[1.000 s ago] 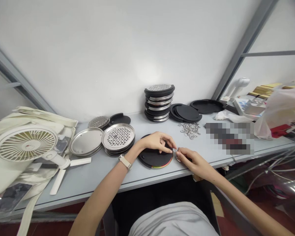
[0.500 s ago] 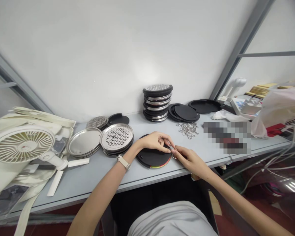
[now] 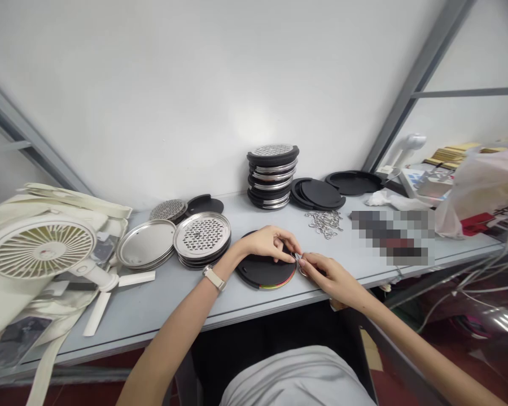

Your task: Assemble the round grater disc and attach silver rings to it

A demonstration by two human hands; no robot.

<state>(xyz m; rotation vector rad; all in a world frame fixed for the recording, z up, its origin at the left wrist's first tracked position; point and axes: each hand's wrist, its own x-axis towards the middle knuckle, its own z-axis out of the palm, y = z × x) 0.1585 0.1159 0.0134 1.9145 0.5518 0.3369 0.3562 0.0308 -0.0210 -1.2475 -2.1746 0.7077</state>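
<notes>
A black round disc (image 3: 265, 273) with a red, yellow and green stripe along its front edge lies on the table near its front. Over the disc's far right part is my left hand (image 3: 273, 242), its thumb and fingertips closed on a small shiny metal wire clip (image 3: 298, 256). My right hand (image 3: 328, 276) pinches the same clip from the right, just off the disc's edge. A thin ring-like part (image 3: 303, 272) shows below the right fingertips. The fingers hide most of the clip. A pile of similar-looking metal clips (image 3: 324, 223) lies beyond my right hand.
Behind the hands rises a tall stack of black and metal discs (image 3: 273, 177); black trays (image 3: 322, 194) lean beside it. Leftward are grater plates (image 3: 203, 234), plain metal discs (image 3: 147, 242) and a white fan (image 3: 42, 248). A plastic bag (image 3: 469, 192) and cables are on the right.
The fingers of both hands have shifted slightly around the clip, and less of it shows now. The disc stays in place on the table.
</notes>
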